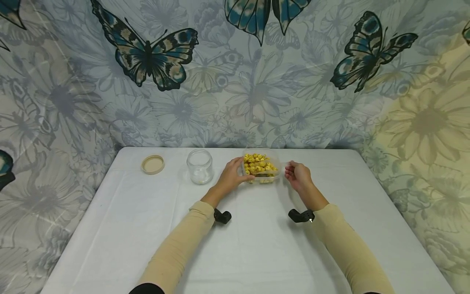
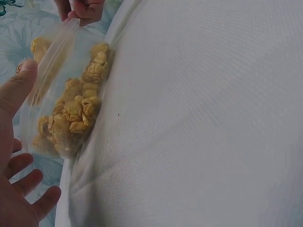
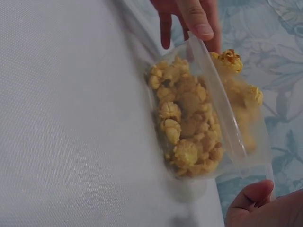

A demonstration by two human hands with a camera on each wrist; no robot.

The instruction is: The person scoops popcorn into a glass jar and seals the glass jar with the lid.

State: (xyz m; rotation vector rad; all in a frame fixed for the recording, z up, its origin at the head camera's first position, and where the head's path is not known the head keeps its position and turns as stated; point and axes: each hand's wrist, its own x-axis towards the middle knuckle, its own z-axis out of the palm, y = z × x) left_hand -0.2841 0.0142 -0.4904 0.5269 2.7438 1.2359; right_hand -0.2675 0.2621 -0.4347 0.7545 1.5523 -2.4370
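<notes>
A clear plastic container full of yellow popcorn stands near the table's back edge. My left hand is at its left corner; the thumb rests over the front rim and the fingers spread loosely along the left side. At the opposite end, my right hand has its fingers curled and pinches a thin pale strip right beside the container. What the strip belongs to, I cannot tell. Through the front wall, popcorn shows heaped inside.
Left of the container stands a clear glass jar without a lid. Farther left lies a round, tan-rimmed lid. A white cloth covers the table, and a butterfly-and-flower patterned backdrop hangs behind it.
</notes>
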